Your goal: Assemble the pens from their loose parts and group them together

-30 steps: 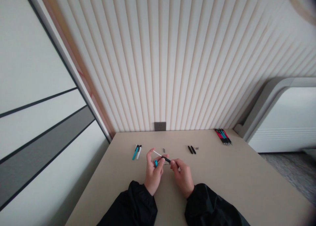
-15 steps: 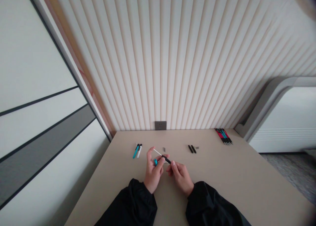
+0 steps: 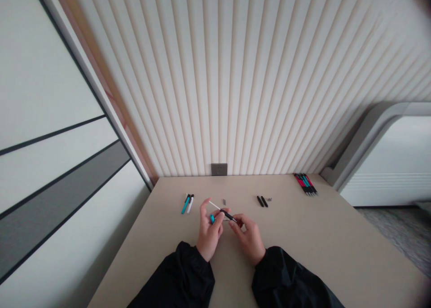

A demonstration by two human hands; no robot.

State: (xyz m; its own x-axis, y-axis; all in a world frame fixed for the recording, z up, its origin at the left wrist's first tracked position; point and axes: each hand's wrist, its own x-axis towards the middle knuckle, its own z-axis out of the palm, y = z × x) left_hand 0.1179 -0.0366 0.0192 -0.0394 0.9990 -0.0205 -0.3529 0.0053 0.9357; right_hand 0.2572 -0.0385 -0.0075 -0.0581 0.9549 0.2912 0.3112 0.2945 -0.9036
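Observation:
My left hand (image 3: 208, 236) is closed on the black grip section (image 3: 227, 215) of a ballpoint pen, between thumb and fingers. A thin white refill (image 3: 214, 205) sticks out of its upper left end, close to the raised index finger. Also in this hand is a blue pen barrel (image 3: 212, 218), partly hidden by the fingers. At the grip's lower right end, the thumb and fingers of my right hand (image 3: 250, 238) pinch around the pen's metallic tip (image 3: 235, 220). Just beyond the hands, a small spring-like metal piece (image 3: 224, 202) lies on the table.
On the table (image 3: 303, 245), a blue pen barrel (image 3: 185, 204) and a white one (image 3: 190, 204) lie left. Two black grips (image 3: 262, 201) and small metal parts (image 3: 269, 199) lie right of centre. Several assembled pens (image 3: 305, 184) are at the far right, before the ribbed wall (image 3: 232, 97).
My right hand's fingers have shifted and spread a little around the pen's tip end, and the metallic tip now shows. My left hand keeps its hold.

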